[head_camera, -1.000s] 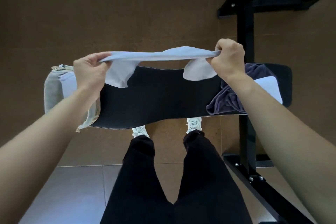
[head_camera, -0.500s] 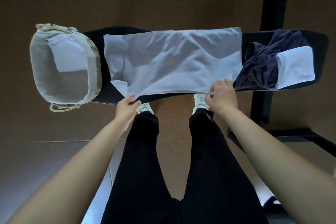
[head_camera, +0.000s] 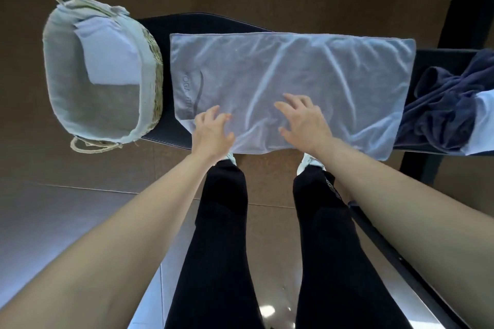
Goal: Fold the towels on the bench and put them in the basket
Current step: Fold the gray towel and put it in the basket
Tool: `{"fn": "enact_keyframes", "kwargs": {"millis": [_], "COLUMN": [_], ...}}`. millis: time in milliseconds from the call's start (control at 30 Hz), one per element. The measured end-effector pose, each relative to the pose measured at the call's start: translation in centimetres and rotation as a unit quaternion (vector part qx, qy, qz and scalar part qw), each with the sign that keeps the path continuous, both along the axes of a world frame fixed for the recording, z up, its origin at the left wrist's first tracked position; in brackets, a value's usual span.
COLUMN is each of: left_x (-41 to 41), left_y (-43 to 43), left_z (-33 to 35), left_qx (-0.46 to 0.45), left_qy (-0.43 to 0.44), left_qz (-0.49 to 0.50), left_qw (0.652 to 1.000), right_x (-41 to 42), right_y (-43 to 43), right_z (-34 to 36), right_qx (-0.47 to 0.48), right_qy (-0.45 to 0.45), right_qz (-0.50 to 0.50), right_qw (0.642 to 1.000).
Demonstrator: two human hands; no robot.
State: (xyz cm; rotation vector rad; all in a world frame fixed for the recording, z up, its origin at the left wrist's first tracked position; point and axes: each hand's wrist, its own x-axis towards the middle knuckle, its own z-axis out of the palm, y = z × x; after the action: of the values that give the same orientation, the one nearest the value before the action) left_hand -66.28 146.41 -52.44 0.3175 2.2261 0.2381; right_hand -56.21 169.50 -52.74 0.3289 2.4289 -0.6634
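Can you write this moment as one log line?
light blue towel: flat on bench | left hand: open over it | right hand: open over it | basket: one folded towel inside | dark towel: bunched

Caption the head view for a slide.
Open left hand and right hand over a blue towel laid flat on the bench beside the basket.

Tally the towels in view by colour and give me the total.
Pale blue towels: 3 (flat pale blue towel on the black padded bench, folded pale towel in the lined wicker basket, pale towel at the bench's right end)
Dark navy towels: 1 (crumpled dark navy towel)
Total: 4
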Motion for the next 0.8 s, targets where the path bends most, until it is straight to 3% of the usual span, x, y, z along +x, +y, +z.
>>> {"fn": "enact_keyframes", "kwargs": {"millis": [67,200,400,467,533,600,667,800], "left_x": [-0.1,-0.5,-1.5,-0.6,0.6,1.9,2.7,3.8], "left_y": [-1.1,-4.4,-9.5,-8.7,-6.6,-3.4,0.1,6.7], "left_z": [-0.6,-1.0,1.0,1.9,2.1,1.7,0.9,-0.3], "left_qx": [0.011,0.01,-0.222,-0.184,-0.076,0.021,0.058,0.06], "left_qy": [-0.003,0.005,0.077,0.116,0.147,0.133,0.095,0.088], "left_qz": [-0.013,-0.042,-0.124,-0.14,-0.126,-0.096,-0.082,-0.16], "left_qw": [1.0,0.999,0.964,0.966,0.978,0.986,0.99,0.981], "right_x": [-2.0,-4.4,-4.2,-4.5,-4.5,-3.8,-2.1,3.7], "right_y": [-1.3,-3.3,-4.0,-4.2,-4.1,-3.2,-1.7,3.5], "right_z": [-0.6,-1.8,-2.9,-2.9,-2.5,-1.8,-1.2,0.2], "right_qx": [0.009,0.046,0.09,0.085,0.067,0.039,0.025,0.09], "right_qy": [-0.002,-0.09,-0.104,-0.104,-0.091,-0.061,-0.006,0.058], "right_qz": [0.069,0.128,0.104,0.101,0.09,0.046,-0.066,-0.313], "right_qw": [0.998,0.987,0.985,0.986,0.989,0.996,0.998,0.944]}}
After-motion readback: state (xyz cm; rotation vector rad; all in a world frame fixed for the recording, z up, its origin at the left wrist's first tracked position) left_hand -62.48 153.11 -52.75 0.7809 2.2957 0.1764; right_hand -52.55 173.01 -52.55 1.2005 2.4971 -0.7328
